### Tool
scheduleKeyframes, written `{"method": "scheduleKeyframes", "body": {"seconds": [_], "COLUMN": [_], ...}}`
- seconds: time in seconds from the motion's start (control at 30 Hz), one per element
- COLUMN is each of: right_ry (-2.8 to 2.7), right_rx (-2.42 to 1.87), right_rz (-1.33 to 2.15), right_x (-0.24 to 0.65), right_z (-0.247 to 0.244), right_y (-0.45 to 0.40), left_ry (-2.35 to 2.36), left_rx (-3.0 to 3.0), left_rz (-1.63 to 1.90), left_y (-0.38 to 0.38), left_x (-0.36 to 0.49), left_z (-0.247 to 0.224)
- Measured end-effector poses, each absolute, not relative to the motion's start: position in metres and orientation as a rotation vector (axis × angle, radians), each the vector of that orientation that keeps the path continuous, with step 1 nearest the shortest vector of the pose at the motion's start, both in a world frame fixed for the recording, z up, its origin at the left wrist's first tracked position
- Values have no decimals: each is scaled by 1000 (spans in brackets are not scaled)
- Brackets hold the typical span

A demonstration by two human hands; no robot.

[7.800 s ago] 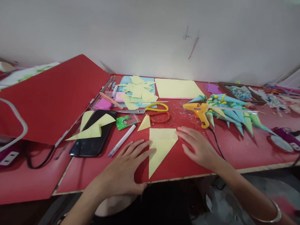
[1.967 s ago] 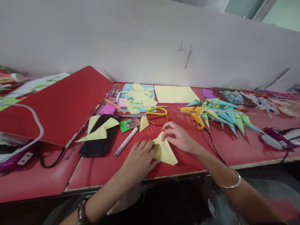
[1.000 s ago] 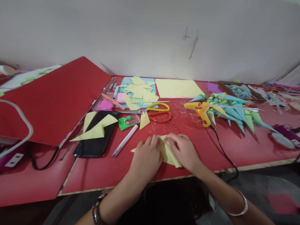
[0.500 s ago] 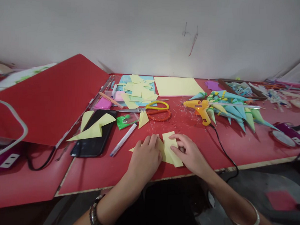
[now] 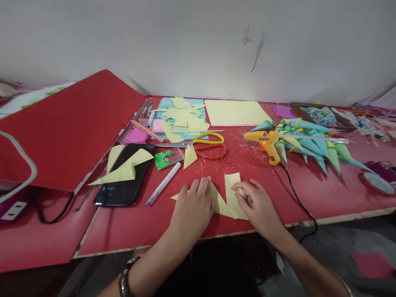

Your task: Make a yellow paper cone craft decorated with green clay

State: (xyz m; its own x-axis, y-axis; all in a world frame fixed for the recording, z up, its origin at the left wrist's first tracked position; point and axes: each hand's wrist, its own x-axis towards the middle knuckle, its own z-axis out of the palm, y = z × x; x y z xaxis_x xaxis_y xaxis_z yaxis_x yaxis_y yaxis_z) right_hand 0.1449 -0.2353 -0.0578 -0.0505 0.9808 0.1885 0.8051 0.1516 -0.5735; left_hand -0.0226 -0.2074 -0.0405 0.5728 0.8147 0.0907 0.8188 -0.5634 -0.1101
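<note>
Nearest: a beaded bracelet [image 5: 125, 282] on the left wrist and a silver bangle [image 5: 349, 292] on the right forearm, both nearer than the edge of the red table [image 5: 139, 233]. Left hand [image 5: 193, 207] rests palm down over a pointed yellow paper [image 5: 219, 203], fingers bent, one tip of the sheet showing past each side of the hand; whether it grips or only presses, cannot tell. Right hand [image 5: 256, 204] has fingers half curled, thumb and forefinger at a yellow strip [image 5: 231, 188]; a pinch cannot be confirmed. Both papers lie near the table's front edge, strip to the right; a narrow gap separates them at the top and they meet lower down, unclear whether joined. Left of the left hand: a white pen [image 5: 164, 184] lying aslant, then a black phone [image 5: 124, 199] with a cut yellow piece [image 5: 121, 176] across it. Beyond the hands: a small yellow triangle [image 5: 190, 157], scissors [image 5: 188, 144] with yellow and red handles, a green packet [image 5: 163, 159]. Right: an orange glue gun [image 5: 266, 144], black cord trailing toward the edge, beside a heap of blue and green paper cones [image 5: 319, 148]. Farther: a red board [image 5: 71, 131] at left, yellow scraps [image 5: 182, 117] on blue paper, a yellow stack [image 5: 238, 113] near the grey wall [image 5: 124, 33]
</note>
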Motion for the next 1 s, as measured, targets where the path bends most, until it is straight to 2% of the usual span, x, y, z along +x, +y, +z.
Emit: {"method": "scheduleKeyframes", "body": {"seconds": [0.33,0.6,0.7,0.87,1.0], "right_ry": [-1882,-1641,-1568,-1398,-1404], "right_rx": [-1751,-1666,-1572,-1437,-1386], "right_rz": [275,428,514,624,626], "right_x": [165,159,146,122,109], "right_z": [-63,-50,-45,-40,-36], "right_y": [-251,-248,-241,-226,-215], "left_ry": [-1385,-1369,-1420,-1635,-1798], "left_rx": [-2672,-2656,-2752,-3248,-3340], "left_rz": [-42,-88,-263,-775,-885], "left_y": [-207,-206,-202,-194,-183], "left_x": [-23,-20,-21,-30,-36], "left_z": [-39,-36,-26,-13,-10]}}
